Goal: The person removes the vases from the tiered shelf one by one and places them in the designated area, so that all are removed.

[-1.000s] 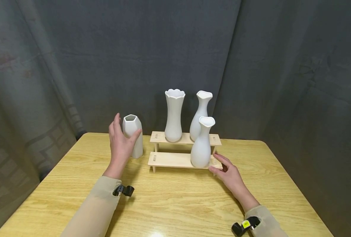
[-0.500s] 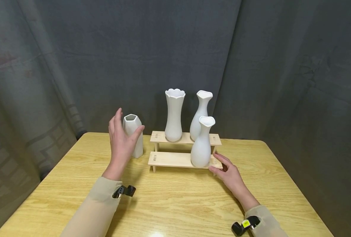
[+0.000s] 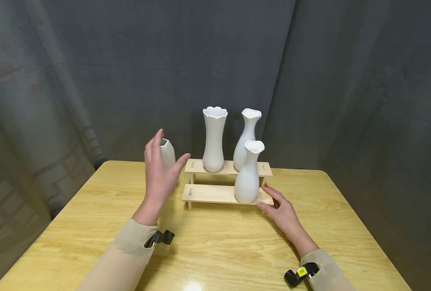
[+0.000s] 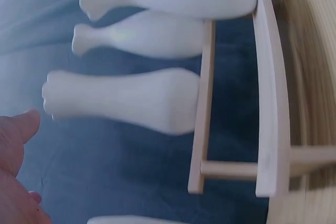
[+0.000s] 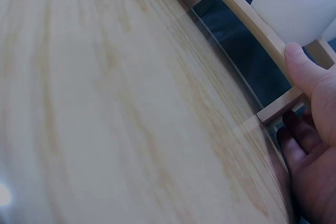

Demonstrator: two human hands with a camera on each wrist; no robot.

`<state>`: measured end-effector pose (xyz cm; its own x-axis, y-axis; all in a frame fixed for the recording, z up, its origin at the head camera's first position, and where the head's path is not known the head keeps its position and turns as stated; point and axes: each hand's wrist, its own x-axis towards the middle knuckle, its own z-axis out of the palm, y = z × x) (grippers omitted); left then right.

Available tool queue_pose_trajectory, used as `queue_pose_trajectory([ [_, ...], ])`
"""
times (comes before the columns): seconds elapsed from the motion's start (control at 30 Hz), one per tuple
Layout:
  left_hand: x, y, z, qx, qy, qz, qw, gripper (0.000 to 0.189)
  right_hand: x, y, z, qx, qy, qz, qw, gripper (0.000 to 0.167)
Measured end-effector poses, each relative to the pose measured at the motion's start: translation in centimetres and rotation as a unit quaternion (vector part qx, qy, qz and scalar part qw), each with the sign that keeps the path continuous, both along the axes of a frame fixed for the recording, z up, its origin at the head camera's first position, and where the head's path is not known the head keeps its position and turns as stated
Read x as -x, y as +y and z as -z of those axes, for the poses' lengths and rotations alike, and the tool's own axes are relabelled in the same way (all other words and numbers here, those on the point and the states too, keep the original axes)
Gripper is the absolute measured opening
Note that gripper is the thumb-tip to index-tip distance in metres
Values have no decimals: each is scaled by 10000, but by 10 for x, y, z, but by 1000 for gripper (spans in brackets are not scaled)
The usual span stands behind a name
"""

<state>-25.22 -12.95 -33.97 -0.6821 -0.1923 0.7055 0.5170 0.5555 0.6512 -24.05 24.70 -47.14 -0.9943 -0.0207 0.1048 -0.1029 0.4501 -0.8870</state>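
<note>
My left hand (image 3: 159,173) is raised with thumb and fingers spread, nothing between them. It partly hides a white faceted vase (image 3: 168,154) standing behind it on the table. My right hand (image 3: 282,212) grips the right end of the two-tier wooden stand (image 3: 210,194); in the right wrist view the thumb (image 5: 302,64) lies on the shelf edge and curled fingers reach beneath. On the upper tier are a scalloped-rim white vase (image 3: 214,141) and a narrow-necked white vase (image 3: 250,127). A similar narrow-necked vase (image 3: 247,182) stands at the right of the lower tier.
The stand rests on a wood-grain table (image 3: 215,246), towards its far edge. Dark grey curtain (image 3: 164,60) hangs behind and along both sides. Each wrist wears a small black camera.
My left hand has moved right and slightly up from beside the faceted vase, and its thumb and fingers have spread wider. The right hand keeps its grip on the stand.
</note>
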Motion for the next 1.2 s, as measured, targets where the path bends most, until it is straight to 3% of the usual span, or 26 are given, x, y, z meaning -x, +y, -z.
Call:
queue_pose_trajectory([
  [0.2,-5,24,-8,227,351,391,9984,99,0,-2,-2,57,-8,-45,10000,77],
  [0.37,-10,50,-10,131,347,708,9968,96,2,-3,1,40,-8,-27,10000,77],
  [0.77,-16,107,3,127,-248,1212,9922,96,1,-2,4,48,-56,-5,10000,77],
  [0.97,-15,127,12,-38,-481,1583,9862,92,2,-1,6,44,-3,-28,10000,76],
  [1.2,-12,142,21,70,-704,1695,9830,87,1,0,4,42,33,-51,10000,76],
])
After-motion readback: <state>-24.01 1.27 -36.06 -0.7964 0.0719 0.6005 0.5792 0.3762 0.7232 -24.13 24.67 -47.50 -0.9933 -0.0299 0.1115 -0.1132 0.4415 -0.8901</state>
